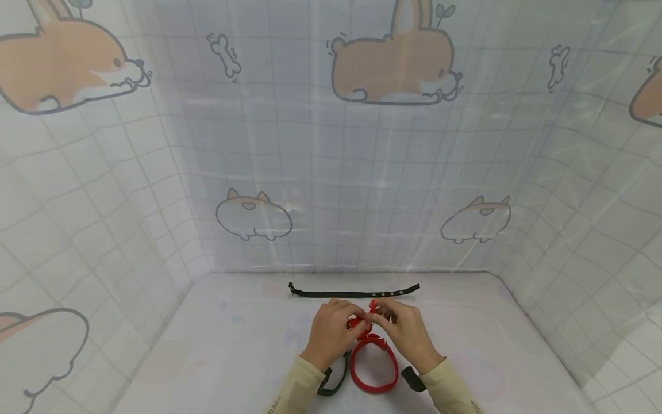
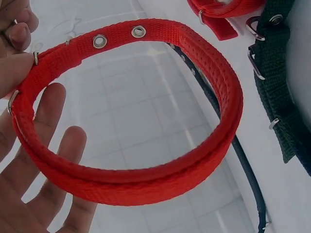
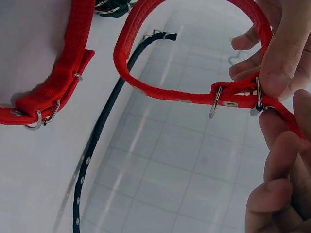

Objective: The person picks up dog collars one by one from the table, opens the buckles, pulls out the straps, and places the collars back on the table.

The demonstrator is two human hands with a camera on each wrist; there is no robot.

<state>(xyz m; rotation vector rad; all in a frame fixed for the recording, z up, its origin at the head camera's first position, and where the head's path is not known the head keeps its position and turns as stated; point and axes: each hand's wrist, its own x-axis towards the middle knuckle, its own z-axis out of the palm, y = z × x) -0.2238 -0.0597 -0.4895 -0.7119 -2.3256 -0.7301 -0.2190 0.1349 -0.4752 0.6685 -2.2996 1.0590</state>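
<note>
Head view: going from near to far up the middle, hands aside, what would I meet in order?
Lying red collar → held red collar → dark strap → patterned backdrop.

No word, number or brand can be read. On the cream long fabric sleeve of the left arm (image 1: 297, 386), on the wearer's side of the held red webbing collar with round metal eyelets (image 2: 138, 194), runs a short line of dark print, too small to make out. The cream long fabric sleeve of the right arm (image 1: 451, 386), also on the wearer's side of that collar, bears a small dark mark, likewise illegible. Beyond the collar, the pale grid-patterned glossy sheet (image 1: 362, 149) shows printed cartoon animals, bones and small hearts, with no readable lettering.
</note>
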